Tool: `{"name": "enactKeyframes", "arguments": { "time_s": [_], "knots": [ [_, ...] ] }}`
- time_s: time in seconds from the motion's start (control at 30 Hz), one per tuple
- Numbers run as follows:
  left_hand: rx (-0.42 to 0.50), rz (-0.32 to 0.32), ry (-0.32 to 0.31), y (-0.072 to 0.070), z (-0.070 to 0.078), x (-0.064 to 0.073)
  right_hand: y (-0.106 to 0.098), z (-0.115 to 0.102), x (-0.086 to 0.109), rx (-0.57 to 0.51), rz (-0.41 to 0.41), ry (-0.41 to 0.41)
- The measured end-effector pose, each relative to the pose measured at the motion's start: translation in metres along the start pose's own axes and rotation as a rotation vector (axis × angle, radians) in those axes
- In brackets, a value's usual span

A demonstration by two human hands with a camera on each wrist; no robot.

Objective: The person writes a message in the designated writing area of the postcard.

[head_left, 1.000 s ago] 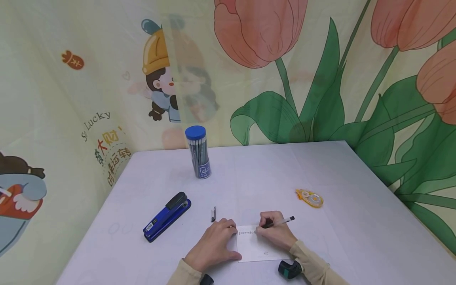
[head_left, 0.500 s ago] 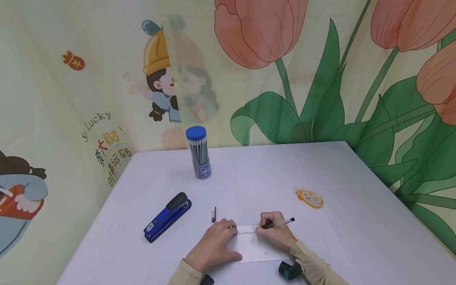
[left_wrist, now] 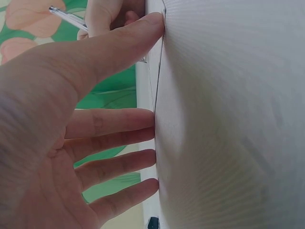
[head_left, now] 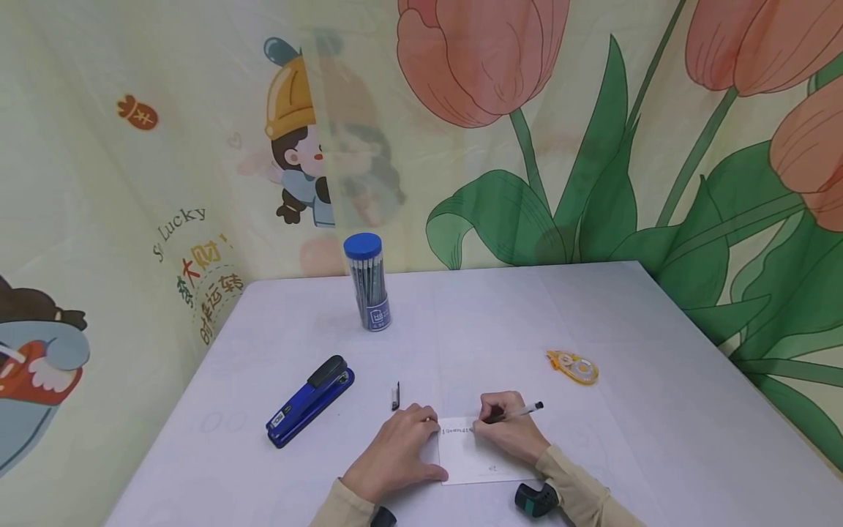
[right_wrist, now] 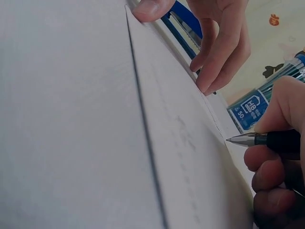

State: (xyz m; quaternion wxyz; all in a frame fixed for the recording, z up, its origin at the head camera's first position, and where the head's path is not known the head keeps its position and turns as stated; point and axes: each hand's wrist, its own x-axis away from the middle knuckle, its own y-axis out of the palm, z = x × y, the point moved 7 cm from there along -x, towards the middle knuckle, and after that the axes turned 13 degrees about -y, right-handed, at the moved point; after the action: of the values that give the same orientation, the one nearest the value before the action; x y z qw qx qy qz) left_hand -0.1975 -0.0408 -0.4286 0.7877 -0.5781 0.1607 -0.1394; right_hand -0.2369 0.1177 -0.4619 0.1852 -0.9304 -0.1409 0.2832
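Note:
A white sheet of paper (head_left: 470, 465) lies near the front of the table, with a row of small dark handwriting along its far edge and a faint mark nearer the front. My right hand (head_left: 515, 430) grips a pen (head_left: 532, 408) with a clear barrel and black grip. In the right wrist view the metal tip of the pen (right_wrist: 245, 139) meets the paper near its far edge. My left hand (head_left: 400, 448) rests at the sheet's left side, thumb on the near corner and fingers extended, as the left wrist view also shows.
A small black-and-clear pen cap (head_left: 395, 396) lies just beyond my left hand. To the left is a blue stapler (head_left: 309, 402). A blue-lidded tub of pencils (head_left: 369, 285) stands at the back, and a yellow correction tape (head_left: 574, 367) lies at right.
The rear end of the pen shifts very slightly while its tip stays by the row of writing. Both hands keep their places, and the paper has not moved.

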Motion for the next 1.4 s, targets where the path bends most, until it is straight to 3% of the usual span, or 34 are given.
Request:
{"name": "enactKeyframes", "arguments": {
  "time_s": [0.67, 1.4],
  "knots": [
    [0.004, -0.028, -0.037, 0.0020, -0.0016, -0.0001, -0.0008, -0.0001, 0.0009, 0.022, 0.007, -0.007],
    [0.001, 0.008, 0.002, 0.0007, -0.0006, -0.0004, -0.0008, 0.0024, 0.0005, -0.014, 0.021, -0.001]
  ]
}}
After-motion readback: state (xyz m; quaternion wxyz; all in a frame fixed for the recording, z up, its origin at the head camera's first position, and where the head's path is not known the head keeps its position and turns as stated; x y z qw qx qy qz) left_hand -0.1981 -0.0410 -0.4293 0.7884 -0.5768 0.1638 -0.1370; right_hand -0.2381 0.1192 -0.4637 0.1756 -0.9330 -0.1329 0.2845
